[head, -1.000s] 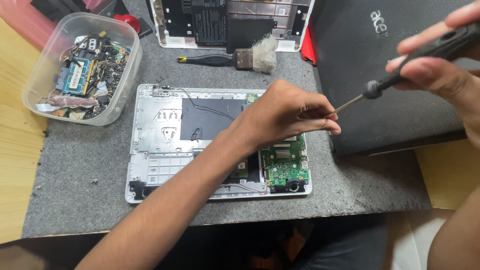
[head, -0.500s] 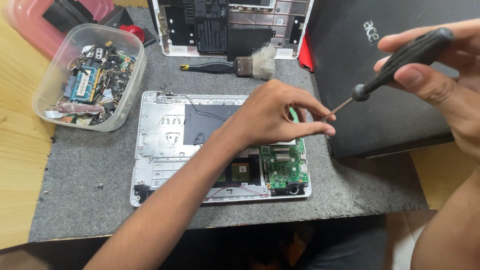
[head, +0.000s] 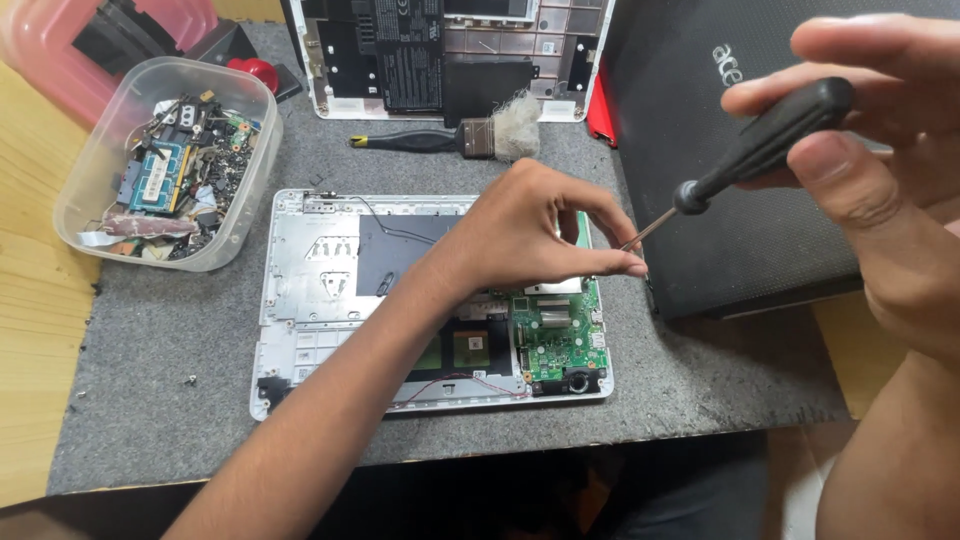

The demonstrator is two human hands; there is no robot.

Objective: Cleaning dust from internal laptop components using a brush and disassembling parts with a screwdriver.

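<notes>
Grey felt matting (head: 150, 400) covers the wooden bench and carries three laptop parts: one opened white laptop base (head: 330, 300), one white shell (head: 440, 60) behind it, one black closed laptop (head: 760, 200). Right hand (head: 880, 170) grips one black screwdriver (head: 750, 160), raised. Left hand (head: 530, 235) pinches at its tip, perhaps on a screw. One clear tub (head: 90, 190) of scrap, one brush (head: 450, 138).

A clear tub (head: 80, 190) of what seem circuit scraps is set beside a brush (head: 450, 138) on grey matting (head: 150, 340).
</notes>
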